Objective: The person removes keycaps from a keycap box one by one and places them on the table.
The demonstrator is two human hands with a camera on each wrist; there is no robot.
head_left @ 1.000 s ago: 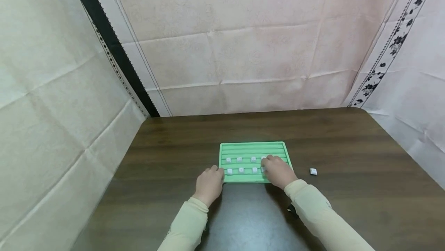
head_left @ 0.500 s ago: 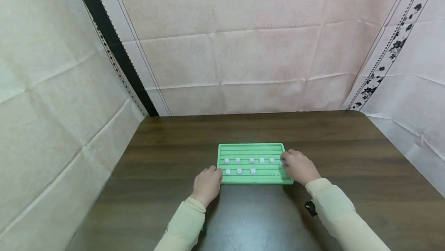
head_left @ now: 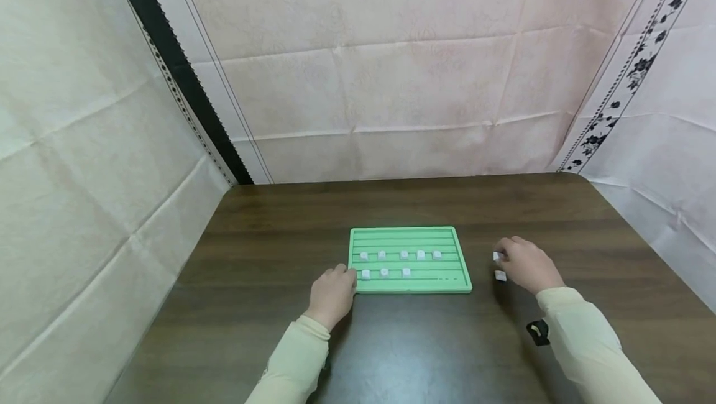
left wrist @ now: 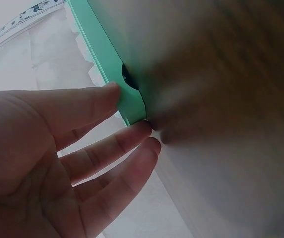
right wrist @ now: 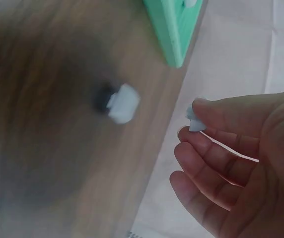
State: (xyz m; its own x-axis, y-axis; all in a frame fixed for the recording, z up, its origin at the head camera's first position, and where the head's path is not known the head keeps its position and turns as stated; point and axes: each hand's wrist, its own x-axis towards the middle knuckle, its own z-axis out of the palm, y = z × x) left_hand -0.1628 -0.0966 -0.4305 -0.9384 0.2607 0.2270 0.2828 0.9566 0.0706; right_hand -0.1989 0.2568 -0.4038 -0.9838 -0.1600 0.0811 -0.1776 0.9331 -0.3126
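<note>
Right grip [head_left: 527, 264]: white block [right wrist: 196, 123] in thumb-and-finger pinch, right of green board [head_left: 403, 241].

A dark brown wood-grain surface [head_left: 313, 217] spreads before me, pale glare [head_left: 403, 354] on its near part. Creased, pale cloth [head_left: 403, 93] hangs on 3 sides, black strip [head_left: 181, 68] left, black-flowered border [head_left: 639, 68] right.

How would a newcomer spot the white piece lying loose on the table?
On the brown table, right of the green board, is the right hand. In the head view, the small white piece lies just below that hand's fingers; unlike the pinched piece and the board's pieces, it rests on the table.
</note>
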